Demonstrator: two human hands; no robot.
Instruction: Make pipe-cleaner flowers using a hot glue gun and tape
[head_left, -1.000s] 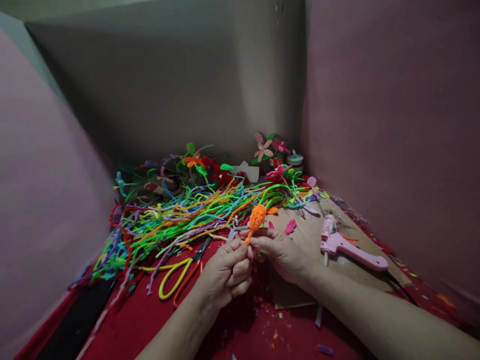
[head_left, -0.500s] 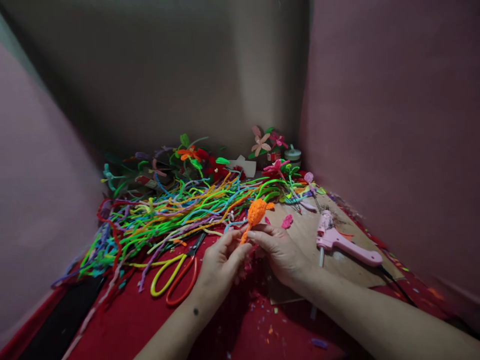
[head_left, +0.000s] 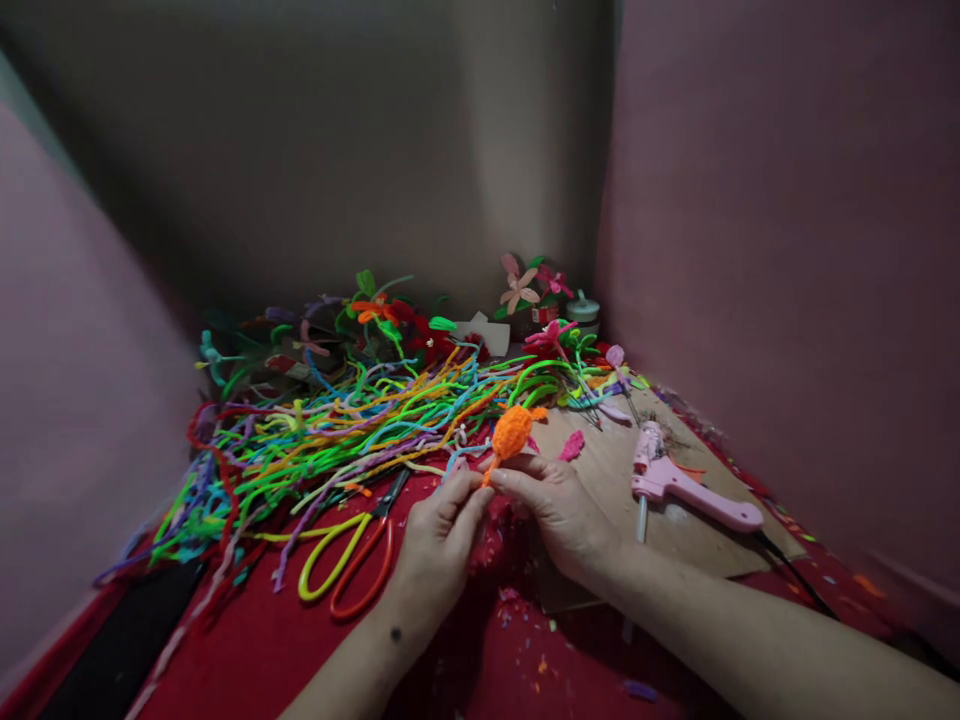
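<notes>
An orange pipe-cleaner piece (head_left: 513, 433), rounded like a bud with a twisted tail below and a small tip at upper right, is held up between both hands. My left hand (head_left: 442, 525) pinches the twisted tail from the left. From the other side, the thumb and fingers of my right hand (head_left: 559, 505) close on the same tail just under the bud. Scissors (head_left: 364, 560) with one yellow and one red handle lie left of my left hand. Behind the hands spreads a heap of colourful pipe cleaners (head_left: 360, 420).
A pink hot glue gun (head_left: 690, 490) rests on a brown board (head_left: 720, 550) at right, its cord running right. A pink petal-shaped piece (head_left: 572, 446) lies on the board. Pipe-cleaner flowers (head_left: 519, 285) and a lidded jar (head_left: 583, 312) stand behind. Scraps dot the red cloth (head_left: 255, 640).
Both hands and the orange piece have shifted very slightly down and left, and the grip on the tail looks a little tighter together. The surroundings stay as they were.
</notes>
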